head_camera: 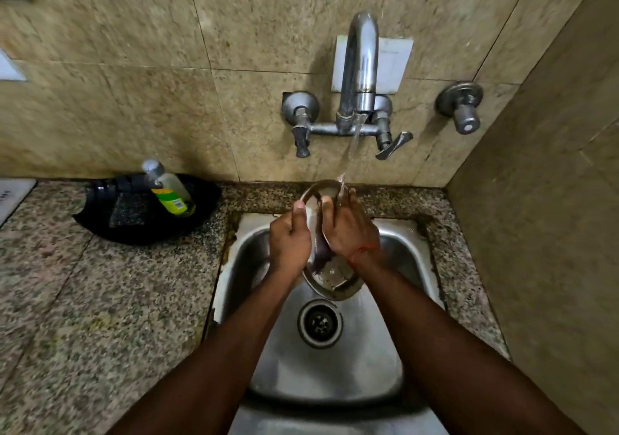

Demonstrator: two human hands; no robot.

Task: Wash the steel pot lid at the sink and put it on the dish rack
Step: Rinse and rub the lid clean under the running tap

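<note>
I hold the steel pot lid (331, 279) tilted on edge over the steel sink (402, 243), under a thin stream of water from the wall tap (360, 63). My left hand (289, 240) grips the lid's left rim. Flat against the lid's right face lies my right hand (348, 227), its fingertips near the top rim where the water lands. Both hands cover most of the lid; only its top rim and lower part show.
A black tray (110, 230) on the granite counter left of the sink holds a dish soap bottle (169, 188) and a dark scrub pad (129, 210). Tiled walls close in behind and on the right. A separate wall valve (464, 106) sticks out at right. The drain (320, 323) lies below the lid.
</note>
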